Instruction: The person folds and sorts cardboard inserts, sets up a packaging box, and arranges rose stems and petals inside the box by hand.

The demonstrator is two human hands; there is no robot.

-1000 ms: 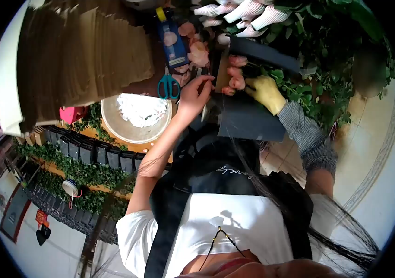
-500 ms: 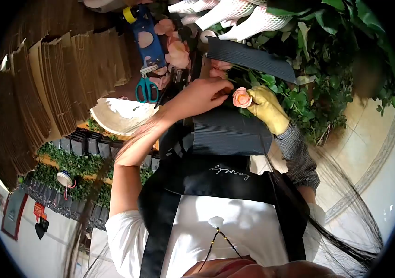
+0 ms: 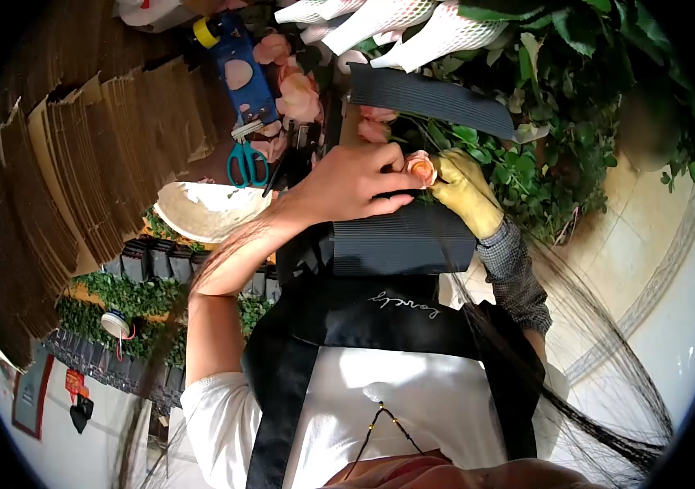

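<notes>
A pink-orange rose is upright in my right hand, which wears a yellow glove and is closed around it just below the bloom. My bare left hand reaches in from the left, its fingertips touching the near side of the bloom. Its thumb and fingers are apart, with nothing visible held between them. Behind my left hand, more pink roses lie partly hidden beside a dark corrugated sheet. Below both hands is another dark ribbed sheet.
Stacked brown cardboard fills the left. Teal scissors and a blue item lie near loose petals. A pale bowl sits left of my forearm. Net-wrapped blooms are at the top; green foliage is at the right.
My right hand has brought one rose away from the others and turned its bloom upward. My left hand has moved rightward onto this bloom, and its fingers have spread. The view has shifted.
</notes>
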